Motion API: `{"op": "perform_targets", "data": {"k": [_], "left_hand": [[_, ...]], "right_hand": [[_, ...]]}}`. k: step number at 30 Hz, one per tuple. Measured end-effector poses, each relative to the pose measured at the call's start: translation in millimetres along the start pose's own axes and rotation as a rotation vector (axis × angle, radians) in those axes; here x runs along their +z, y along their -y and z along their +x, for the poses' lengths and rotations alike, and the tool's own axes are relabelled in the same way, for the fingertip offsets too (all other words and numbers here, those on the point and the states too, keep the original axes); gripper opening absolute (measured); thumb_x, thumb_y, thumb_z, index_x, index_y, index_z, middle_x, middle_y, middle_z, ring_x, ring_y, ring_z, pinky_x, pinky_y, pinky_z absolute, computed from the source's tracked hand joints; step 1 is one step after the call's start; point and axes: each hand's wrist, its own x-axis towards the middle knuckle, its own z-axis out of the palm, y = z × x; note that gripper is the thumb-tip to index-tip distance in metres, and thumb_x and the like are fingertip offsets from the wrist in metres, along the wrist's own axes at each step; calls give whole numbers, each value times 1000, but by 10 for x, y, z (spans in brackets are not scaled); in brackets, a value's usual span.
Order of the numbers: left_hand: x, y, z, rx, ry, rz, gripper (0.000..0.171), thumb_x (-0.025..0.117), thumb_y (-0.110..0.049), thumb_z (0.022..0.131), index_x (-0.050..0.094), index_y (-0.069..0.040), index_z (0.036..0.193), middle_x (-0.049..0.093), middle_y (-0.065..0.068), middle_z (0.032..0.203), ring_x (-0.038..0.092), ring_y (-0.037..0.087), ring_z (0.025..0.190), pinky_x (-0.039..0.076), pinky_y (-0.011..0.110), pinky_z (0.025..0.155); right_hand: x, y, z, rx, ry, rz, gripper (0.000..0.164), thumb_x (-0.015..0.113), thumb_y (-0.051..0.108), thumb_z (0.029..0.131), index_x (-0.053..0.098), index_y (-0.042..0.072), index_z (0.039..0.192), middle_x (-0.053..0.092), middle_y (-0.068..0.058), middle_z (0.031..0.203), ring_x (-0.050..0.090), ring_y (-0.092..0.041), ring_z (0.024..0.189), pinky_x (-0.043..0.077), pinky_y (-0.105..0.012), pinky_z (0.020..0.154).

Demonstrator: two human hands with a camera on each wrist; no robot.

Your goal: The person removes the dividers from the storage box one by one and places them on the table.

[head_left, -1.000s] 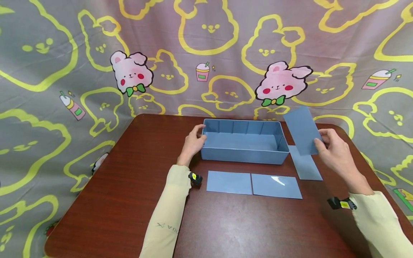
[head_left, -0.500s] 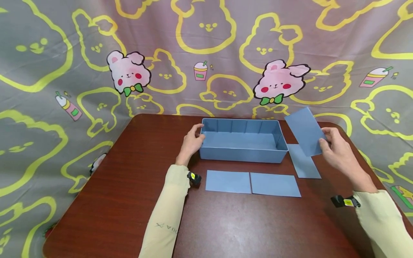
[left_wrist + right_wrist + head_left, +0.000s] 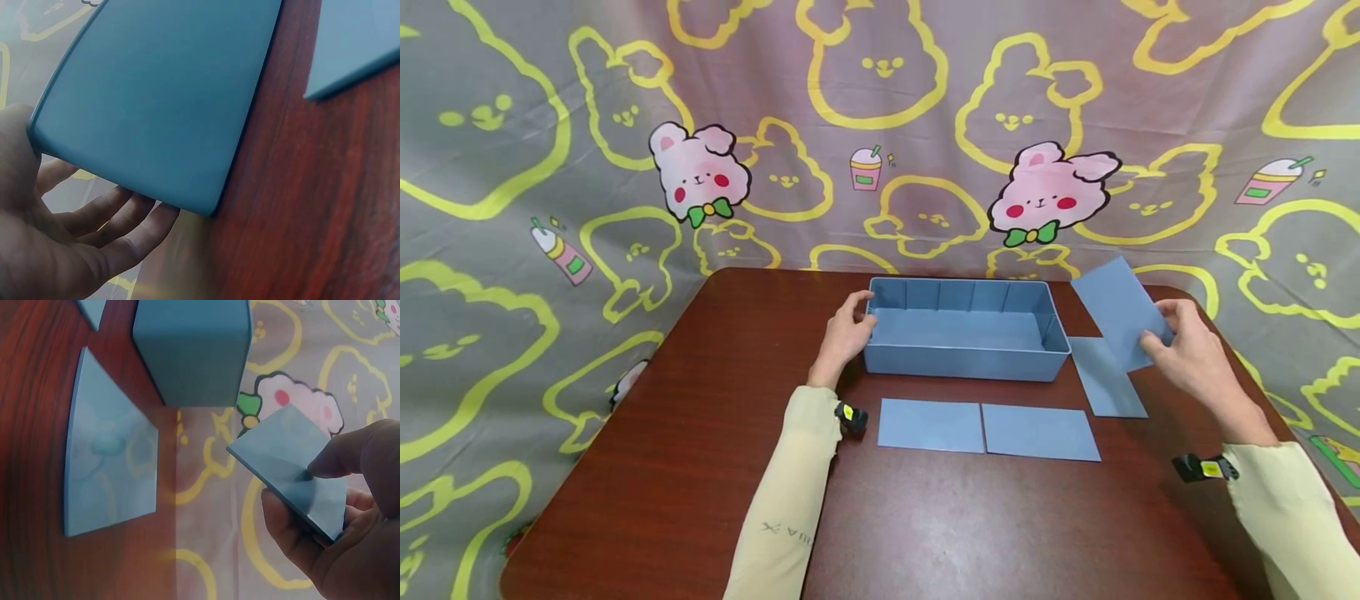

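A long blue-grey plastic storage box (image 3: 966, 362) stands on the table, its inside bare and ribbed along the back wall. My left hand (image 3: 847, 327) grips its left end; in the left wrist view the thumb is at the rim corner and the fingers lie against the end wall (image 3: 144, 119). My right hand (image 3: 1187, 346) pinches a thin blue divider panel (image 3: 1120, 312) by one end, thumb on its face (image 3: 281, 450). The panel is raised and tilted, to the right of the box. Below it a second divider panel (image 3: 1112, 392) lies flat, partly hidden by the held one.
Two more divider panels, a left one (image 3: 931, 423) and a right one (image 3: 1041, 432), lie side by side in front of the box. The dark wooden table (image 3: 700, 433) has rounded corners. A patterned curtain (image 3: 790, 92) hangs behind it and along its sides.
My right hand has moved slightly to the right with the divider panel, which has tilted a little more. The left hand stays at the box's left end.
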Motion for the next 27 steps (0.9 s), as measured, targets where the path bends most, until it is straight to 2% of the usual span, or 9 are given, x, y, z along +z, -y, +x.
{"op": "perform_targets", "data": {"k": [6, 11, 13, 15, 17, 20, 23, 27], "left_hand": [[-10, 10, -19, -15, -9, -2, 47, 52, -23, 95, 47, -29, 142, 60, 7, 96, 55, 22, 74, 42, 37, 65], [-17, -4, -31, -22, -6, -4, 47, 52, -22, 96, 46, -29, 142, 59, 7, 96, 54, 23, 73, 42, 37, 65], [-19, -5, -30, -20, -3, -1, 47, 52, -23, 96, 46, -28, 142, 59, 7, 97, 54, 23, 72, 42, 36, 65], [-18, -2, -25, -14, -2, 3, 47, 52, -23, 96, 46, -28, 143, 60, 7, 96, 53, 22, 72, 41, 36, 64], [-18, 0, -23, -9, -3, 8, 47, 52, -23, 96, 46, -28, 143, 60, 7, 96, 53, 22, 71, 41, 35, 63], [-18, -1, -13, -6, -5, 12, 47, 52, -24, 96, 46, -28, 143, 60, 6, 96, 53, 22, 71, 41, 34, 63], [-17, -4, -3, -4, -4, 10, 47, 52, -23, 96, 46, -27, 143, 60, 7, 95, 53, 22, 71, 41, 34, 64], [-12, -10, 0, 0, 0, 11, 47, 52, -22, 96, 46, -27, 143, 59, 7, 93, 53, 22, 71, 41, 35, 64]], "right_hand": [[-12, -85, 47, 31, 40, 8, 58, 53, 15, 94, 26, -5, 142, 49, -41, 123, 56, -49, 95, 43, -34, 59], [-7, -133, 67, 58, 80, -15, 66, 54, 13, 94, 19, -3, 149, 42, -45, 129, 50, -58, 108, 48, -54, 69], [0, -163, 71, 67, 101, -28, 70, 54, 12, 95, 16, -2, 150, 39, -45, 131, 48, -58, 109, 49, -57, 71], [2, -196, 74, 65, 118, -37, 72, 55, 11, 94, 13, -2, 151, 37, -46, 130, 56, -54, 99, 52, -52, 65], [2, -227, 76, 58, 133, -36, 73, 55, 10, 94, 11, -2, 152, 37, -46, 126, 63, -44, 81, 51, -43, 57], [-3, -267, 79, 38, 145, -47, 68, 54, 10, 95, 15, -2, 151, 36, -44, 129, 65, -29, 58, 46, -33, 52], [-4, -302, 83, 18, 147, -74, 60, 52, 13, 97, 24, -2, 148, 38, -40, 132, 63, -23, 53, 43, -30, 52], [2, -342, 83, 7, 142, -97, 53, 51, 15, 97, 31, -2, 144, 42, -36, 129, 63, -24, 52, 39, -30, 54]]}}
